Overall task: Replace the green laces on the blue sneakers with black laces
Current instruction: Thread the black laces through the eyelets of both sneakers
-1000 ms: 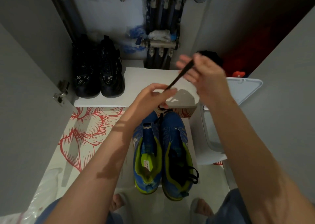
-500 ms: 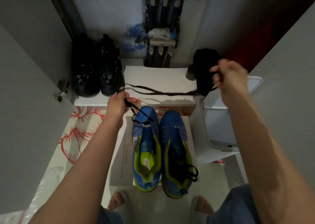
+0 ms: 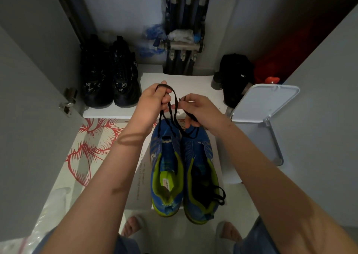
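Black lace (image 3: 175, 100): looped, dangling over the toes of the blue sneakers (image 3: 167, 143). Left hand (image 3: 153, 101), fingers curled, grips the loop's top; right hand (image 3: 200, 110) pinches one end just beside it; both forearms extend above the sneakers

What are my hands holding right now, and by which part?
A black lace: the left hand grips a folded loop of it, the right hand pinches it near one tip.
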{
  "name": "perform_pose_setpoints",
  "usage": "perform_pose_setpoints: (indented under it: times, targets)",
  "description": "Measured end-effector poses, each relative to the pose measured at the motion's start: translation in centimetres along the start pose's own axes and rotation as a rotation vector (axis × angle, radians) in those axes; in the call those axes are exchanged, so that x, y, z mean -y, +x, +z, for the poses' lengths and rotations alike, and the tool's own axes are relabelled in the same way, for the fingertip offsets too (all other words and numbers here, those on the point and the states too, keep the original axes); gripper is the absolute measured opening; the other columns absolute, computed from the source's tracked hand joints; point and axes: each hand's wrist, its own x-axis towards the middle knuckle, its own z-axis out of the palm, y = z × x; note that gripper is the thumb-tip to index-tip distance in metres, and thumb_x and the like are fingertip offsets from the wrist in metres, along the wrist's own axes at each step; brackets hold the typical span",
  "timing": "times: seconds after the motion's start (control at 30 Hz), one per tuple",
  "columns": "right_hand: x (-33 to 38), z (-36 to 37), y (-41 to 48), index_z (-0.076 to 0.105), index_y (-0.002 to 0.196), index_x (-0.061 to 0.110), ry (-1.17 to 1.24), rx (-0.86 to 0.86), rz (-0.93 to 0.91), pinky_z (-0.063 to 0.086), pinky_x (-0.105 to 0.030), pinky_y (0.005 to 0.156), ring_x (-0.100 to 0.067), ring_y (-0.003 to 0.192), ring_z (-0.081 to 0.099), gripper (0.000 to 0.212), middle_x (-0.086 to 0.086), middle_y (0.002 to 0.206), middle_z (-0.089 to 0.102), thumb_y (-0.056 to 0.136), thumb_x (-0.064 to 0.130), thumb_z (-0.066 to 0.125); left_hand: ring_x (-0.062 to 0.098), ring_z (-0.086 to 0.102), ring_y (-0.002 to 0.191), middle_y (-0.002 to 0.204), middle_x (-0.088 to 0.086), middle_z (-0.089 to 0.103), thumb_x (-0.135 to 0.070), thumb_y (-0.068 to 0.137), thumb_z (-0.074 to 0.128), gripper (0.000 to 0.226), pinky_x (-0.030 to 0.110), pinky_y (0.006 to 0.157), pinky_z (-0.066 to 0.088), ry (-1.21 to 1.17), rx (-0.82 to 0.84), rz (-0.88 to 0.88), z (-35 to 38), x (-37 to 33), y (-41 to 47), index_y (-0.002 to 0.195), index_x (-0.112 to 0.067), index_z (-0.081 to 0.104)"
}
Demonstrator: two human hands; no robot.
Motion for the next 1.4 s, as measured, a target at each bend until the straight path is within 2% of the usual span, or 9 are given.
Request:
perform_pose_setpoints:
  times: [0.13, 0.3, 0.43, 0.57, 0.63, 0.8, 1.07, 1.27, 1.4]
  targets:
    - [0.3, -0.5, 0.2, 0.054, 0.084, 0.012, 0.049, -0.099, -0.047, 0.032, -0.019, 0.039, -0.011, 0.038, 0.052, 0.014, -0.011, 0.104, 0.070, 0.097, 0.016, 0.050, 0.001, 0.030, 0.038, 0.043, -0.015, 0.034, -0.023, 0.099, 0.044, 0.028, 0.018, 0.048, 0.029, 0.092, -0.017, 0.012, -0.2, 0.1, 0.1, 0.073, -0.017, 0.052]
    - [0.5, -2.8, 0.5, 0.045, 0.076, 0.008, 0.034, -0.334, -0.056, 0.025, -0.015, 0.034, -0.008, 0.033, 0.048, 0.021, -0.012, 0.100, 0.072, 0.096, 0.014, 0.048, 0.007, 0.034, 0.047, 0.052, -0.010, 0.035, -0.025, 0.085, 0.058, 0.019, 0.024, 0.062, 0.037, 0.154, -0.041, -0.036, -1.9, -0.3, 0.3, 0.067, -0.020, 0.058]
    - [-0.3, -4.3, 0.5, 0.044, 0.074, 0.010, 0.003, -0.433, -0.083, 0.032, -0.013, 0.031, -0.002, 0.031, 0.049, 0.023, -0.020, 0.090, 0.067, 0.096, 0.005, 0.047, 0.009, 0.023, 0.049, 0.051, -0.010, 0.026, -0.025, 0.092, 0.048, 0.026, 0.024, 0.060, 0.032, -0.012, 0.050, -0.088, -2.8, -0.9, 0.4, 0.068, -0.018, 0.055]
    - [-2.6, -5.5, 0.8, 0.045, 0.074, 0.017, -0.257, -0.511, -0.034, 0.040, -0.019, 0.048, -0.005, 0.049, 0.054, 0.024, -0.014, 0.080, 0.068, 0.097, 0.009, 0.045, 0.007, 0.030, 0.051, 0.050, -0.012, 0.030, -0.020, 0.098, 0.041, 0.028, 0.023, 0.064, 0.037, -0.063, 0.084, 0.006, -3.5, -1.5, 0.6, 0.072, -0.018, 0.052]
    - [-3.8, -5.9, 1.1, 0.045, 0.076, 0.013, -0.275, -0.530, 0.015, 0.036, -0.021, 0.052, -0.007, 0.052, 0.052, 0.021, -0.014, 0.075, 0.066, 0.097, 0.009, 0.044, 0.008, 0.033, 0.054, 0.056, -0.008, 0.032, -0.022, 0.100, 0.040, 0.028, 0.022, 0.066, 0.038, -0.036, 0.105, 0.038, -3.6, -1.5, 0.5, 0.077, -0.017, 0.055]
    - [-5.2, -6.0, 1.5, 0.048, 0.104, 0.005, -0.094, -0.536, 0.163, 0.041, -0.017, 0.040, -0.002, 0.031, 0.046, 0.012, -0.006, 0.068, 0.063, 0.098, 0.014, 0.045, 0.010, 0.028, 0.056, 0.058, -0.005, 0.027, -0.021, 0.101, 0.038, 0.031, 0.024, 0.065, 0.035, 0.009, 0.057, 0.129, -3.2, -1.4, 0.3, 0.078, -0.014, 0.058]
    - [-3.5, -5.6, 0.8, 0.044, 0.100, 0.002, 0.236, -0.562, 0.073, 0.045, -0.021, 0.038, -0.013, 0.035, 0.056, 0.004, -0.014, 0.068, 0.061, 0.097, 0.005, 0.044, 0.009, 0.043, 0.058, 0.064, -0.003, 0.042, -0.022, 0.101, 0.038, 0.030, 0.017, 0.064, 0.042, 0.065, 0.038, 0.121, -3.1, -1.5, 0.1, 0.081, -0.017, 0.059]
    - [-2.3, -5.3, 0.4, 0.058, 0.097, -0.001, 0.247, -0.532, -0.003, 0.053, -0.023, 0.056, -0.019, 0.065, 0.063, 0.013, -0.013, 0.081, 0.066, 0.094, 0.009, 0.051, -0.002, 0.059, 0.059, 0.073, 0.001, 0.061, -0.016, 0.097, 0.050, 0.022, 0.008, 0.066, 0.048, 0.291, -0.005, 0.127, -2.5, -0.8, 0.1, 0.101, -0.001, 0.065]
    - [-1.7, -5.2, 0.3, 0.059, 0.096, 0.001, 0.229, -0.498, -0.049, 0.056, -0.023, 0.060, -0.019, 0.071, 0.065, 0.015, -0.012, 0.082, 0.067, 0.096, 0.012, 0.048, 0.009, 0.060, 0.073, 0.081, 0.003, 0.067, -0.017, 0.093, 0.056, 0.021, 0.007, 0.061, 0.046, 0.558, -0.091, -0.003, -3.4, 1.1, 0.4, 0.102, 0.000, 0.064]
